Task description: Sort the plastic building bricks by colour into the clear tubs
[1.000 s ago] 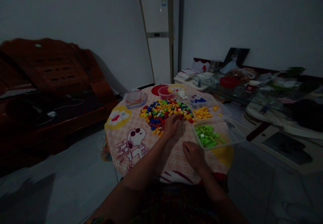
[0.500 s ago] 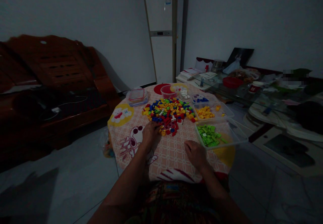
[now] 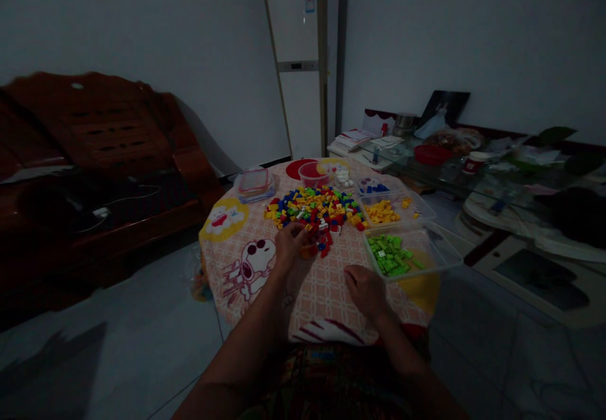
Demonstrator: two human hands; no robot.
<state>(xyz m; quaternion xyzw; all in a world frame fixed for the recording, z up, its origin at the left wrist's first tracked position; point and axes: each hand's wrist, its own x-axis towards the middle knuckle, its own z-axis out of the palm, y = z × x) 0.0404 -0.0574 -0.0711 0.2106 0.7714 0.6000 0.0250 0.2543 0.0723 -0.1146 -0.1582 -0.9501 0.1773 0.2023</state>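
A heap of mixed toy building bricks [image 3: 319,204] in red, yellow, blue, green and white lies mid-table. At its near left edge is my left hand [image 3: 288,246], fingers pinched together just over some red and yellow bricks; what sits between the fingertips is too small and dark to make out. My right hand [image 3: 366,288] rests as a loose fist on the patterned tablecloth [image 3: 317,300], left of the clear box of green bricks [image 3: 391,256]. Its curled fingers hide anything inside. Behind that box stand a box of yellow bricks [image 3: 382,211] and one of blue bricks [image 3: 375,188].
White bricks [image 3: 344,178] sit at the back beside a round clear tub [image 3: 314,172]. Stacked clear containers [image 3: 255,183] stand at the back left. To the right is a cluttered glass table [image 3: 440,174]; a wooden bench [image 3: 108,155] is on the left.
My left hand has shifted slightly up and to the right over the near edge of the heap, its fingers drawn together. My right hand stays in place. The view has turned a little.
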